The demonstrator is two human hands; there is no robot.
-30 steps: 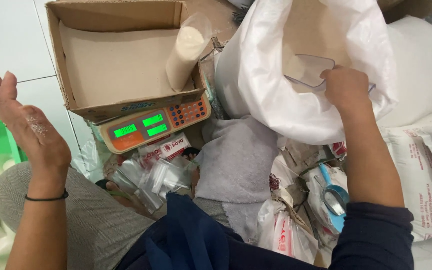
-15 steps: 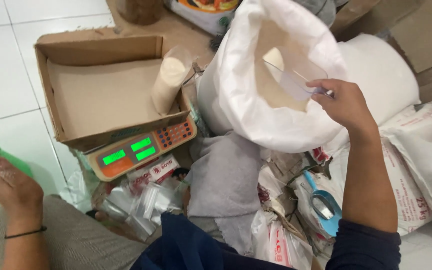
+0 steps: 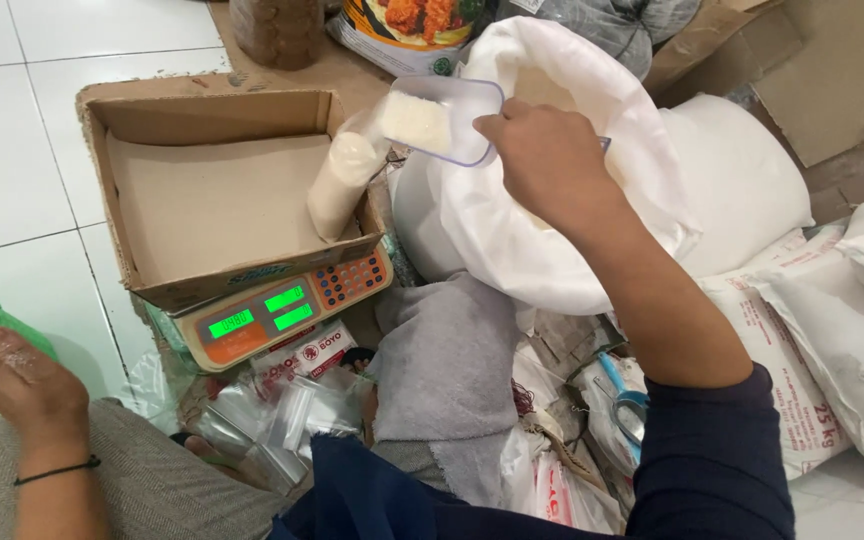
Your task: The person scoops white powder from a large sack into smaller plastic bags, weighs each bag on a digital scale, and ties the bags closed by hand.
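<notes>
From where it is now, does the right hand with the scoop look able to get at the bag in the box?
Probably yes: the right hand holds the scoop right beside the bag, whose top leans over the box wall; nothing is between.

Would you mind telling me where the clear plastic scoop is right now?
The clear plastic scoop is in the right hand, upper centre of the head view, between the white sack and the small filled bag.

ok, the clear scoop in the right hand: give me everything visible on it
The scoop is clear plastic with a squared, open-fronted bowl, about half filled with white grains heaped toward the back. The right hand grips its handle, which the hand mostly hides. It is held roughly level above the mouth of the open white sack, its front edge pointing toward the small clear bag of white grains that leans in the cardboard box on the scale.
</notes>
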